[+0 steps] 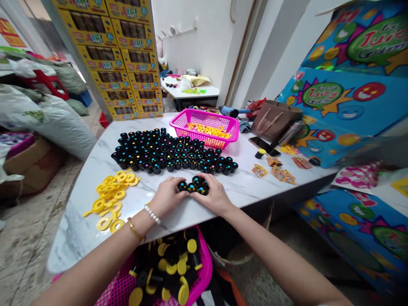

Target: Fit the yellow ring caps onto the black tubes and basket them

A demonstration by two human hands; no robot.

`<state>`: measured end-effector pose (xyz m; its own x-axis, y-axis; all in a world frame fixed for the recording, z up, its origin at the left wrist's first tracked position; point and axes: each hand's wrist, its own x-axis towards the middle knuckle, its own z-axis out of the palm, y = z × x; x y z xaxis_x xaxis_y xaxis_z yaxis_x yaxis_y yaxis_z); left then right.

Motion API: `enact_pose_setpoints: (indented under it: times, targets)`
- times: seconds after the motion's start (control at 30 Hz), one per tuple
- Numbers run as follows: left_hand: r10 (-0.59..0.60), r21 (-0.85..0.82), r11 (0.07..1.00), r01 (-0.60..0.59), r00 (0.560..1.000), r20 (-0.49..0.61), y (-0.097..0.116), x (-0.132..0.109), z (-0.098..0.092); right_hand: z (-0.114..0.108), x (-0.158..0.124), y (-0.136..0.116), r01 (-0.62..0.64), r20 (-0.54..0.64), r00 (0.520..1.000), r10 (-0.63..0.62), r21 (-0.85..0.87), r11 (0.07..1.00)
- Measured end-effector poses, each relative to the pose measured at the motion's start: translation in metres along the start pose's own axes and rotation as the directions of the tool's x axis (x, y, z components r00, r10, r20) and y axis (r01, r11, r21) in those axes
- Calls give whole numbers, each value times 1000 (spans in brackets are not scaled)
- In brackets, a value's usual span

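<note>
Near the table's front edge, my left hand (170, 192) and my right hand (214, 194) curl round a small cluster of black plastic cups (192, 187) with coloured dots inside. Fingers and thumbs press on the cups from both sides. Just beyond stands a dense group of similar upright black cups (162, 151), with blue, yellow and purple dots showing in them. Yellow plastic rings with tabs (110, 197) lie in a loose heap left of my left hand. A white bead bracelet and a gold bangle circle my left wrist.
A pink basket (236, 137) with yellow parts stands behind the cups. Below the table edge, another pink basket (207, 272) holds black tubes with yellow caps. A phone (264, 145), picture cards (283, 174) and a brown paper bag (274, 119) lie right. Yellow boxes (135, 67) are stacked behind.
</note>
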<state>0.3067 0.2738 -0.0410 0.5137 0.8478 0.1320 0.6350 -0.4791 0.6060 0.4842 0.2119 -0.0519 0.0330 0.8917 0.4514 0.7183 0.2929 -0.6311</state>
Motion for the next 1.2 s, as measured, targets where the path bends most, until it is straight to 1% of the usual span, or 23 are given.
enact_pose_setpoints:
  times: [0.13,0.2,0.27,0.33,0.4,0.47,0.5,0.57,0.63,0.7,0.77,0.8,0.83,0.87,0.9,0.97,1.0,1.03,1.07,1.13,1.2]
  targets:
    - [-76,87,993,83,994,-84,-26,-9,-23,39,21,-14,45,-29,999,-45,-7,999]
    - [-97,109,988,109,990,-105,-31,-11,-30,50,28,-17,46,-26,999,-47,-12,999]
    - [-105,118,986,117,989,-102,-32,-13,-36,54,31,-19,55,-9,998,-55,-4,999]
    - [-88,93,991,97,991,-100,-32,-18,-41,50,29,-20,87,-15,996,-87,-7,996]
    - [-62,67,995,72,988,-139,-33,-30,-46,41,24,-23,139,-56,989,-140,-24,990]
    - [-42,89,994,60,980,-196,-36,-50,-50,29,15,-27,189,-131,972,-194,-49,981]
    - [-25,120,991,51,979,-204,-37,-61,-51,24,8,-29,212,-171,961,-219,-61,975]
    - [20,192,981,11,987,-158,-37,-85,-50,16,-10,-36,255,-228,937,-264,-70,964]
    - [57,225,974,-33,993,-100,-33,-104,-46,14,-32,-44,295,-222,928,-299,-49,954]
    - [70,180,982,-53,993,-94,-25,-117,-41,17,-55,-53,301,-155,943,-295,13,954]
    - [62,20,998,-60,992,-108,-13,-121,-36,23,-74,-63,219,-57,975,-213,123,968]
    - [46,-101,993,-56,994,-97,-6,-121,-34,27,-80,-67,140,-6,990,-141,199,970]
    - [24,-238,970,-39,997,-69,1,-121,-32,30,-84,-72,35,45,998,-51,291,956]
    - [2,-370,929,-13,1000,-30,8,-120,-30,34,-86,-75,-84,100,994,48,392,916]
    - [-15,-475,880,16,1000,7,14,-118,-28,37,-85,-78,-203,158,977,142,487,849]
    - [-21,-583,811,43,999,44,23,-114,-26,41,-79,-82,-389,268,921,283,626,675]
    - [-19,-594,804,32,999,29,25,-112,-25,41,-75,-82,-444,304,896,325,662,604]
    - [-17,-579,815,8,1000,-9,25,-109,-25,41,-70,-81,-478,326,876,355,677,559]
    - [-23,-545,839,-15,998,-62,23,-105,-25,39,-66,-80,-496,331,865,377,680,540]
    - [-69,-445,895,-25,979,-192,14,-93,-27,33,-59,-76,-517,324,850,415,659,546]
    - [-136,-341,940,22,939,-315,1,-76,-29,27,-55,-71,-535,314,838,446,626,567]
